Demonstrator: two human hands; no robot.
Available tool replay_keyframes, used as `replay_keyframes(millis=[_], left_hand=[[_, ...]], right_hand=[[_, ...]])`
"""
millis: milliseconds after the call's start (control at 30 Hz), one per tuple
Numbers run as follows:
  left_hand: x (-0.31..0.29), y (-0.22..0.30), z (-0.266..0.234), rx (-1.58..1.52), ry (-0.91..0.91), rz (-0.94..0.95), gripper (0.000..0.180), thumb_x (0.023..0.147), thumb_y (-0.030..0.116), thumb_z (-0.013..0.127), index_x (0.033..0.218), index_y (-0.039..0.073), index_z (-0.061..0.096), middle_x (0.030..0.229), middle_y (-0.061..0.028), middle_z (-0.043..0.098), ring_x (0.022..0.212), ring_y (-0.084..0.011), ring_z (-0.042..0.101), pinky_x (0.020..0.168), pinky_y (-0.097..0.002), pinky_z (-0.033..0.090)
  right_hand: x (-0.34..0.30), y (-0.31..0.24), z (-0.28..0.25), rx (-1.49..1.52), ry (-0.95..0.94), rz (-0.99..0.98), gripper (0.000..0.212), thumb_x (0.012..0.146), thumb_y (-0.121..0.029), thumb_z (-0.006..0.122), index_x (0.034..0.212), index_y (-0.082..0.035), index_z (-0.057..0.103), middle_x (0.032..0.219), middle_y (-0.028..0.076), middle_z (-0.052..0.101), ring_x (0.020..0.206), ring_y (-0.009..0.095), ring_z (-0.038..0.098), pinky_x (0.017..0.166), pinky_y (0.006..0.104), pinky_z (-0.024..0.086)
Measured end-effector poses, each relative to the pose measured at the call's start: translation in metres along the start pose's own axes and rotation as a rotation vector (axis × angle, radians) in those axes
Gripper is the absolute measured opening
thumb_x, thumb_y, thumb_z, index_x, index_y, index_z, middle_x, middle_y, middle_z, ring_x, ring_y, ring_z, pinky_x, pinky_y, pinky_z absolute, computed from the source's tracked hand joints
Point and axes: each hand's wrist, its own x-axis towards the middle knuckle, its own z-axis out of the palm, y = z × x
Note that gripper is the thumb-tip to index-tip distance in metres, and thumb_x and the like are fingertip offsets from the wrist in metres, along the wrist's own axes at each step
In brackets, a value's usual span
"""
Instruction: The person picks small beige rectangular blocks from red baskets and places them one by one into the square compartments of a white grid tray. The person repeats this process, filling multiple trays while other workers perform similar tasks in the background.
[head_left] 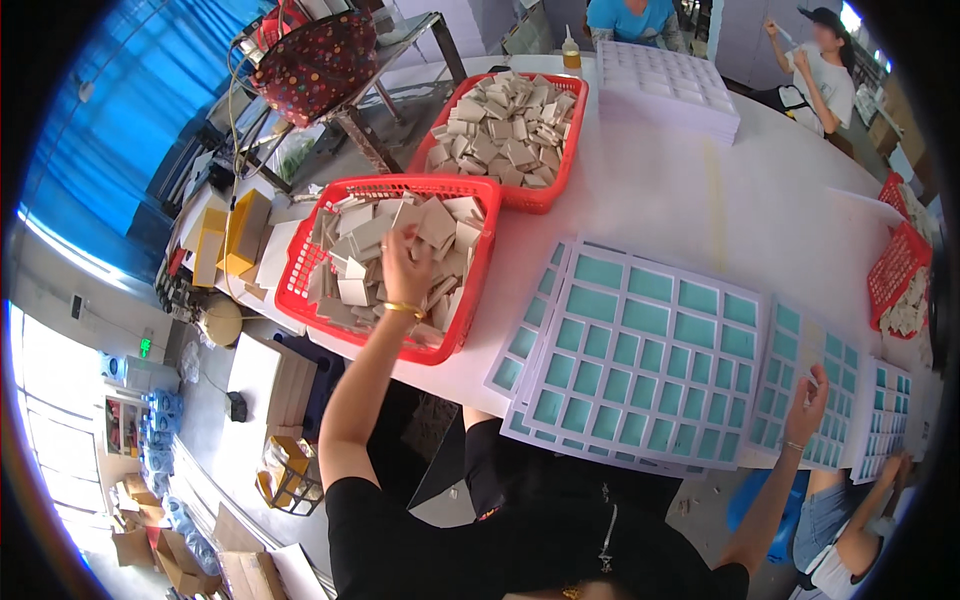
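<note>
My left hand (408, 268) reaches into the near red plastic basket (470, 300), its fingers curled among the flat grey-beige cardboard pieces (355, 290) heaped there. A gold bangle circles that wrist. On the right, my right hand (806, 402) hovers at a white grid board (780, 345) with teal cells, its fingers bent together; anything between them is too small to make out. A few beige pieces appear to lie by its fingertips. Directly before me lies a stack of white grid boards (640, 365) with teal cells of several sizes.
Behind the near basket stands a second red basket (575, 140) full of similar pieces. A white stack of trays (670, 90) and a small bottle (571, 52) occupy the white table's (650, 200) far side. More red baskets (895, 265) stand at right. Other people sit around the table.
</note>
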Motion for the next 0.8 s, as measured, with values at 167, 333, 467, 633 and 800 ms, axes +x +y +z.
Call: replay_keyframes(millis=[167,333,467,633,800], left_hand=[[0.059,-0.084,0.013,0.555,-0.13,-0.236,0.06,0.069,0.024,0.076,0.121,0.01,0.049,0.121,-0.0161,0.053,0.114,-0.0339,0.05,0.096,-0.0443,0.04],[0.073,-0.116,0.007,0.889,-0.43,-0.329,0.073,0.065,0.039,0.081,0.127,0.015,0.049,0.127,-0.0123,0.053,0.119,-0.0274,0.051,0.101,-0.0509,0.034],[0.068,-0.111,-0.001,0.879,-0.596,-0.233,0.058,0.069,0.044,0.076,0.117,0.018,0.058,0.119,-0.0064,0.06,0.113,-0.0251,0.057,0.096,-0.0497,0.037],[0.057,-0.114,-0.013,0.85,-0.454,-0.207,0.044,0.072,0.049,0.071,0.098,0.015,0.062,0.1,-0.0117,0.066,0.089,-0.0328,0.064,0.076,-0.0468,0.049],[0.046,-0.015,-0.004,0.243,-0.134,0.214,0.038,0.068,0.028,0.08,0.085,0.005,0.056,0.081,-0.0146,0.059,0.073,-0.0362,0.06,0.063,-0.0457,0.047]], right_hand=[[-0.01,-0.038,-0.001,-0.039,-0.037,0.016,0.035,0.093,-0.012,0.055,0.126,-0.001,0.052,0.122,0.012,0.057,0.102,0.018,0.056,0.087,0.0296,0.046],[-0.027,-0.038,-0.032,-0.097,-0.021,0.029,0.034,0.092,-0.01,0.055,0.125,-0.001,0.053,0.121,0.012,0.057,0.102,0.017,0.056,0.086,0.0301,0.047],[-0.036,-0.022,-0.035,-0.068,-0.041,0.126,0.034,0.091,-0.01,0.056,0.123,0.0,0.054,0.119,0.012,0.058,0.104,0.018,0.057,0.086,0.0304,0.047],[-0.021,-0.07,0.03,-0.031,-0.128,-0.013,0.029,0.088,-0.01,0.06,0.116,-0.002,0.058,0.114,0.01,0.06,0.1,0.021,0.058,0.084,0.0305,0.047],[-0.026,-0.156,0.105,0.152,-0.395,-0.069,0.036,0.084,-0.011,0.066,0.118,-0.005,0.057,0.105,0.007,0.061,0.08,0.015,0.059,0.076,0.0299,0.048]])
